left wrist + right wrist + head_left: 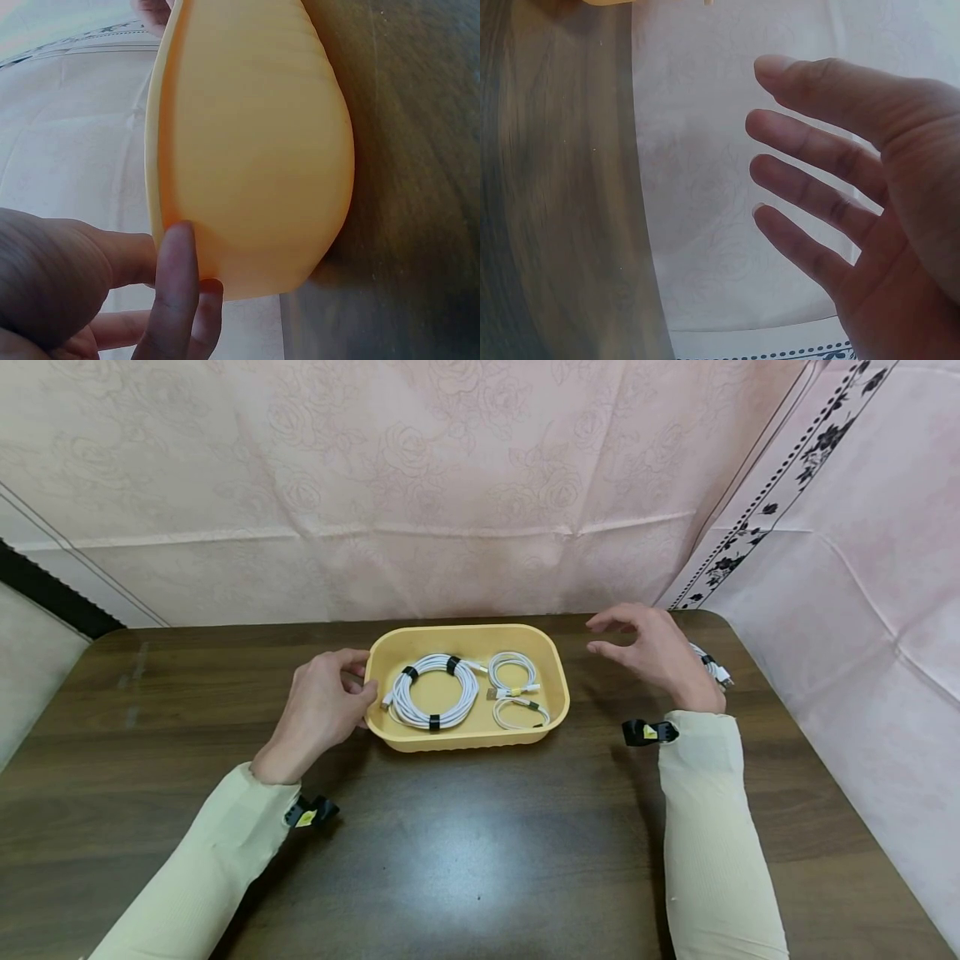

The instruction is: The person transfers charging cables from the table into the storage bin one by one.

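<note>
A yellow plastic tray (453, 742) stands near the back of the table with coiled white cables inside. The largest coil (468, 702), tied with black straps, lies on the left; a smaller coiled cable (513, 656) and a thin coiled one (504, 723) are on the right. My left hand (318, 706) pinches the tray's left end at the rim; in the left wrist view the thumb and fingers (176, 277) lie on either side of it. To the right of the tray, my right hand (652, 652) is above the table, fingers loosely bent, holding nothing.
Another bundled white cable (712, 667) lies at the table's right edge, partly hidden behind my right hand. The brown wooden table (465, 860) ends at a hanging floral cloth (450, 485) behind it and another cloth (885, 610) on the right.
</note>
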`<action>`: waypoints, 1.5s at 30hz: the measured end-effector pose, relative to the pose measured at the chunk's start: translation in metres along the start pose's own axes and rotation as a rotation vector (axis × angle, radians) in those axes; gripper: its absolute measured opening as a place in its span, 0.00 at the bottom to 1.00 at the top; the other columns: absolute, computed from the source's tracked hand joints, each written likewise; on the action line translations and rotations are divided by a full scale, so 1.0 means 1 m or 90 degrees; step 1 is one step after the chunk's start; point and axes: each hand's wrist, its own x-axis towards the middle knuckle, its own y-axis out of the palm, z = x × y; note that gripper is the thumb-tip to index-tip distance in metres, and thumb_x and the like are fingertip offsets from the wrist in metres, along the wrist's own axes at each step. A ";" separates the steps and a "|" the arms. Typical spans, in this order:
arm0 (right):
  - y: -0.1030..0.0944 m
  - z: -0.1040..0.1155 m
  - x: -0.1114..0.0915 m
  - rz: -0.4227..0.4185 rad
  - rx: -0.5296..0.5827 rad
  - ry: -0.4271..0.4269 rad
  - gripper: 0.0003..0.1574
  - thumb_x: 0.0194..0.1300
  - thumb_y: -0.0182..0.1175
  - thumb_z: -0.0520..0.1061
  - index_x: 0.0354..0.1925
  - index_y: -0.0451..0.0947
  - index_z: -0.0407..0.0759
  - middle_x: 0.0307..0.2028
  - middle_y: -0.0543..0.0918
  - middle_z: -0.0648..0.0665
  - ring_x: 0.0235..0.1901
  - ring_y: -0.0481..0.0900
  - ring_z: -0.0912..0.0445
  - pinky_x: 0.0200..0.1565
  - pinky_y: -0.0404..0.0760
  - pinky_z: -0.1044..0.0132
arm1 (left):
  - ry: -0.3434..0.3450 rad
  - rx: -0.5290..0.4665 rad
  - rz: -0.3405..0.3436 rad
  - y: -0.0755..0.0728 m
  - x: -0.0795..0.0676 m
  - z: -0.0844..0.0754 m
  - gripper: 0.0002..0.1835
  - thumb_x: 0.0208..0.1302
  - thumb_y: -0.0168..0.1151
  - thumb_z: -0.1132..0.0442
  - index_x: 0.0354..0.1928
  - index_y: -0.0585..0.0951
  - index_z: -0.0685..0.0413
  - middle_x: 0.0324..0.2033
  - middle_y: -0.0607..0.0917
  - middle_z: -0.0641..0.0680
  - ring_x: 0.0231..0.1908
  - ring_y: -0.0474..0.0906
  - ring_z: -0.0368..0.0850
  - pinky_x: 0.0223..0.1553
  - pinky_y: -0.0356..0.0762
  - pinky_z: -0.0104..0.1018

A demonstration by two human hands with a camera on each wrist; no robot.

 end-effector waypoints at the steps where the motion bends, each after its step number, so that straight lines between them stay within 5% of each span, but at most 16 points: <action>1: 0.000 -0.001 0.000 -0.001 0.000 0.001 0.17 0.66 0.70 0.46 0.52 0.84 0.46 0.52 0.86 0.43 0.56 0.80 0.46 0.60 0.76 0.47 | -0.001 0.000 0.000 0.000 0.000 0.000 0.24 0.69 0.58 0.67 0.66 0.75 0.64 0.48 0.81 0.62 0.41 0.85 0.53 0.24 0.86 0.33; 45: -0.009 -0.019 -0.008 -0.030 0.001 0.038 0.17 0.65 0.70 0.46 0.53 0.84 0.47 0.56 0.85 0.44 0.58 0.80 0.48 0.61 0.76 0.48 | -0.005 0.003 0.003 0.000 0.000 0.000 0.24 0.69 0.58 0.66 0.66 0.75 0.63 0.48 0.81 0.62 0.39 0.85 0.52 0.24 0.85 0.33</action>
